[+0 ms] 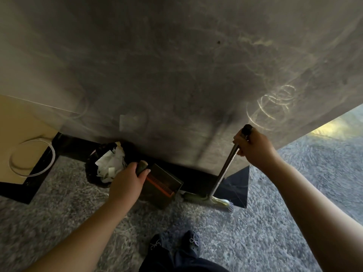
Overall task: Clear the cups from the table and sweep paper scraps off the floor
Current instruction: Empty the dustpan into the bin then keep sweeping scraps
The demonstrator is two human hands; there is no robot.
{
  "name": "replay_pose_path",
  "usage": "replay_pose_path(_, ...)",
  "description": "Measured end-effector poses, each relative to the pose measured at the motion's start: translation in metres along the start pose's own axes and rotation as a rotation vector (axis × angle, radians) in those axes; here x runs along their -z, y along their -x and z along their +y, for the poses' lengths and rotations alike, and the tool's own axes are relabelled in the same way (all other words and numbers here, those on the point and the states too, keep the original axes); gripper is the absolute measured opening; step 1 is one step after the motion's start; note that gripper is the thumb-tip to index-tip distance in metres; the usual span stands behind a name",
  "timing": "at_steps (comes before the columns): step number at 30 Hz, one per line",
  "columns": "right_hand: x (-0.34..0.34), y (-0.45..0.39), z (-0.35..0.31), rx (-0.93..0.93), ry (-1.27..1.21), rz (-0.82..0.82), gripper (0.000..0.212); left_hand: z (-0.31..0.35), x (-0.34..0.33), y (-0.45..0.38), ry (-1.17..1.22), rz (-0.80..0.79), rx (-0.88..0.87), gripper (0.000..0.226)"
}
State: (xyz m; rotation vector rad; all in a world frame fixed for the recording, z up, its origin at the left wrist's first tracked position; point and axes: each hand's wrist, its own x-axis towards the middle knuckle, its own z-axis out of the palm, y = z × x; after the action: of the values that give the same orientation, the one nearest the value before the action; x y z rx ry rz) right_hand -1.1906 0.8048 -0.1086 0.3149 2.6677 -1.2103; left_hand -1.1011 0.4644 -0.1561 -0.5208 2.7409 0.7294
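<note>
Grey tabletop [176,65] fills the far and middle of the view, its surface scuffed with pale swirl marks at right. Grey carpet floor [275,222] runs along the near side and right. Tan board [17,134] at left, with a clear ring [31,158] lying on it. Black bin [94,173] on the floor, left of centre, just under the tabletop edge, holds white paper scraps [110,165]. Dustpan [163,183] sits just right of the bin, tilted; left hand [127,183] grips its handle, fingers curled round it. Broom [222,173] stands slanted at right, head on the floor beside the dustpan; right hand [253,148] grips the shaft near its top. Dark shoes [176,244] at near centre.
</note>
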Motion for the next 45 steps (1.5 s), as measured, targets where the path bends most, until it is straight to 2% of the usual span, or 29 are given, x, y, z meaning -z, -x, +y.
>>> replay_pose_path(3, -0.009, -0.006, 0.009, -0.002, 0.011, -0.028, 0.016, 0.012, -0.003, -0.010, 0.033, 0.026, 0.035, 0.043)
replay_pose_path(9, -0.027, -0.017, 0.023, -0.001, 0.043, -0.080, 0.014, 0.034, -0.009, -0.023, 0.006, -0.120, 0.021, 0.051)
replay_pose_path(19, -0.038, -0.034, 0.039, -0.033, -0.001, -0.094, 0.020, 0.038, -0.010, -0.026, 0.066, -0.116, -0.006, 0.057)
replay_pose_path(24, -0.052, -0.036, 0.058, -0.102, -0.158, -0.025, 0.024, 0.037, -0.009, -0.027, 0.096, -0.089, 0.014, 0.058)
replay_pose_path(31, -0.064, -0.051, 0.065, -0.122, -0.182, 0.087, 0.027, 0.037, -0.010, -0.032, 0.093, -0.082, 0.025, 0.057)
replay_pose_path(35, -0.066, -0.064, 0.061, -0.157, -0.225, 0.152, 0.020, 0.039, -0.010, -0.034, 0.098, -0.100, 0.035, 0.058)
replay_pose_path(41, -0.072, -0.063, 0.065, -0.157, -0.274, 0.165, 0.018, 0.039, -0.005, -0.034, 0.112, -0.100, 0.049, 0.055)
replay_pose_path(45, -0.072, -0.063, 0.069, -0.169, -0.296, 0.095, 0.021, 0.036, -0.002, -0.036, 0.064, -0.101, 0.020, 0.052)
